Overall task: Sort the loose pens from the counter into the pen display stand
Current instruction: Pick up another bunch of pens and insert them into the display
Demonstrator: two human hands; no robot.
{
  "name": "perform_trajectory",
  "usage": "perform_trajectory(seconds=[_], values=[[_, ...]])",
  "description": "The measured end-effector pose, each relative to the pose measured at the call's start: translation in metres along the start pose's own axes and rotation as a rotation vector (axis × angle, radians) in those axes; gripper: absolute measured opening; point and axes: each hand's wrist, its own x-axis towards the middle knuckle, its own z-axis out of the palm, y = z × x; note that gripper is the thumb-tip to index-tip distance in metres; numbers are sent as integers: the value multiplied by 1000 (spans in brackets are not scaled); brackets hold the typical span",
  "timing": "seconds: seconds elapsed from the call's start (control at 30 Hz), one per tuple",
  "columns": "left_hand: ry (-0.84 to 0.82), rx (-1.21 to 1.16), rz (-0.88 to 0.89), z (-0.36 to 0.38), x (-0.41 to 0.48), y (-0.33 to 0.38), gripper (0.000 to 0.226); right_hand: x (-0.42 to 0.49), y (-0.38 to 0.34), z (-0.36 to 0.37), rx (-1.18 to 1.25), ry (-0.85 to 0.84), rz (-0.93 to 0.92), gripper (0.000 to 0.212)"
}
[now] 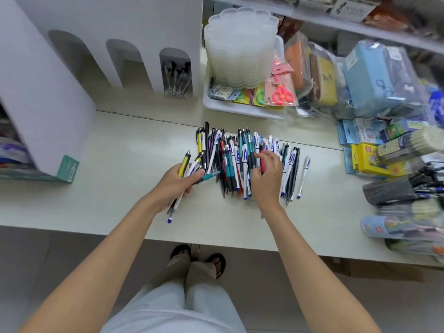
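A: Near side first?
B: The person's sandalled feet (199,258) show below the counter's (108,164) near edge. Both forearms reach in over that edge.
A: Left hand?
B: The left hand (176,182) is at mid-counter with its fingers curled tight round a bundle of pens (183,163). The tips stick out toward the near edge and the clickers fan out toward the far edge. A teal pen (211,175) under the thumb points right into the pile.
A: Right hand?
B: The right hand (266,175) is on the pile's right part. Its fingers are bent and pinch a red pen (262,164) that is upright among the others.
A: The rest of the pens?
B: The loose pile (230,157) lies flat between and beyond the hands, in rough parallel rows. One white pen (304,176) lies just right of it, apart.
A: The stand?
B: The pen display stand (144,27) is white, at the far left edge, well apart from both hands. It has three arched slots, and only the rightmost slot (177,78) has pens in it.
A: Anything else?
B: A white tray (240,109) is at the far edge, with packaged stationery (374,80) along the right edge.
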Motion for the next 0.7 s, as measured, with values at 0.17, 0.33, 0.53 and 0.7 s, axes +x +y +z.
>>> perform_trajectory(seconds=[0.17, 0.33, 0.53, 0.7], values=[[49, -57, -70, -4, 5, -11, 14, -3, -3, 2, -10, -10, 6, 36], [249, 179, 62, 3, 12, -21, 30, -3, -3, 4, -6, -9, 9, 37], [98, 676, 169, 26, 15, -26, 45, -4, -3, 7, 19, -3, 5, 36], [151, 359, 132, 3, 14, -14, 14, 5, 5, 2, 57, 43, -10, 37]])
